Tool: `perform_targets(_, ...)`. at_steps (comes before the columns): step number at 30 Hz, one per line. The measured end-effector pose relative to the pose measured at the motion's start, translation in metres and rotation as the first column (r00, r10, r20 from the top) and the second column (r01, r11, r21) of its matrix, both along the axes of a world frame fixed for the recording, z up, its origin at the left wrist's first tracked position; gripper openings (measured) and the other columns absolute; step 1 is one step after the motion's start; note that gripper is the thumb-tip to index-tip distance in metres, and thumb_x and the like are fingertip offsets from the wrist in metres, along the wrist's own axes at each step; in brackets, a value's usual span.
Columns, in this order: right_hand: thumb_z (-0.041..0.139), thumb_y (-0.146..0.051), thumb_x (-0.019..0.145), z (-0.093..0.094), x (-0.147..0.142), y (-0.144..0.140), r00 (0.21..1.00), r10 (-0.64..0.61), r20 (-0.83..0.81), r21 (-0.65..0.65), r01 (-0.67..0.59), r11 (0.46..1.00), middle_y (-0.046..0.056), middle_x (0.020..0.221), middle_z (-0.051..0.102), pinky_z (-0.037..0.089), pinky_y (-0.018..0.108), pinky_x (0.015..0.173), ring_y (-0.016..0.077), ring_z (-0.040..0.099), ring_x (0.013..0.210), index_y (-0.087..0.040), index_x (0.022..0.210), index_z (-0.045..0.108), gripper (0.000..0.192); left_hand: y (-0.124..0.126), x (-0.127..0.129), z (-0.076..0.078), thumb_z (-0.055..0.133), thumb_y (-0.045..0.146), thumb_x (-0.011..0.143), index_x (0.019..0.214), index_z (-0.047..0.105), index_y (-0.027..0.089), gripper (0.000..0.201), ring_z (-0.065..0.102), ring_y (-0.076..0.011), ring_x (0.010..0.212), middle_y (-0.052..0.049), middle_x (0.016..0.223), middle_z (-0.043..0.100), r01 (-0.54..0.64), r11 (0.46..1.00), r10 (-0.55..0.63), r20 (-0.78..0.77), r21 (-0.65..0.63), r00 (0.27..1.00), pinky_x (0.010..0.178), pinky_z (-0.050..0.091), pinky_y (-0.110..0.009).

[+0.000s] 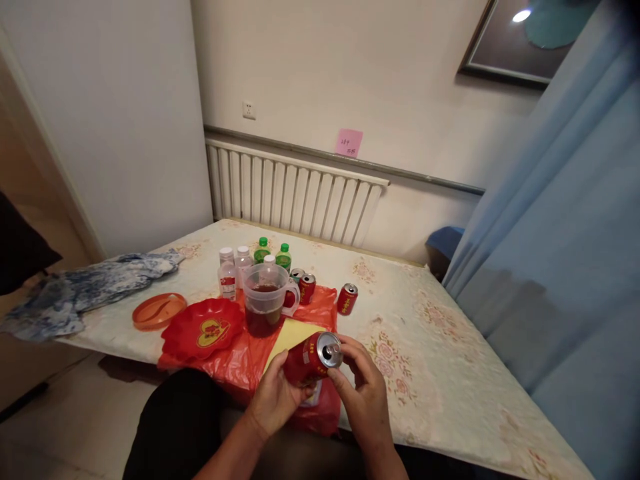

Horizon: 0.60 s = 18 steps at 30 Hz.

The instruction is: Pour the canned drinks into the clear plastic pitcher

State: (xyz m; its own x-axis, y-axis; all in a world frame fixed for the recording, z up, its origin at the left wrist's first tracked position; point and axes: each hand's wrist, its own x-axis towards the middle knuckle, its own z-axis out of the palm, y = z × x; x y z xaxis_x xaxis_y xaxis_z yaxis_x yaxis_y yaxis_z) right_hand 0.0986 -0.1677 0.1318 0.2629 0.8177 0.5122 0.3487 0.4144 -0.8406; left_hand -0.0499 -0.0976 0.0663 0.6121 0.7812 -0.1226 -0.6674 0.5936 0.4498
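Can: we hold a red metal drink can (313,359) tipped on its side above the counter (450,373) edge, silver top facing us.
Left hand (274,399): our grip is wrapped around the body, steadying it.
Right hand (363,390): fingertips pinch at the top rim by the tab.
Nearby: clear plastic jug of dark liquid (264,300) on a red plastic bag (320,310).

Counts on the worktop (450,373)

Four red cans: one held can (313,359) low in the middle of the frame, two cans (307,287) just behind the single pitcher (265,300), one lone can (347,298) to its right. Two green-capped bottles (261,250) and three white-capped bottles (227,275) at centre. One red dish (203,328), one orange lid (159,311), one red plastic bag (320,310), one blue cloth (95,287) at left.
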Motion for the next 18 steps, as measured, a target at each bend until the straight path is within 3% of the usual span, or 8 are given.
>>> perform_targets(7, 0.069, -0.021, 0.080, -0.0005, -0.0032, -0.0063, 0.998, -0.004, 0.057, 0.057, 0.001, 0.998, 0.009, 0.125, 0.064, 0.048, 0.046, 0.100, 0.0284, 0.058, 0.118, -0.026, 0.114, 0.066, 0.035, -0.0025, 0.0003, 0.0030, 0.049, 0.032, 0.092, 0.108, 0.067, 0.014, 0.030, 0.070, -0.0244, 0.080, -0.011, 0.098, 0.075, -0.010, 1.000, 0.010, 0.025, -0.015, 1.000, 0.068, 0.051, -0.035)
perform_targets(18, 0.070, -0.017, 0.079, 0.0018, -0.0036, -0.0104, 0.994, -0.020, 0.112, 0.120, 0.007, 0.993, 0.006, 0.123, 0.065, 0.050, 0.043, 0.097, 0.0268, 0.061, 0.114, -0.033, 0.114, 0.069, 0.038, -0.0045, 0.0010, 0.0071, 0.049, 0.028, 0.091, 0.112, 0.067, 0.012, 0.032, 0.068, -0.0234, 0.089, -0.012, 0.106, 0.074, 0.005, 1.000, -0.006, 0.060, 0.026, 0.998, 0.074, 0.051, -0.035)
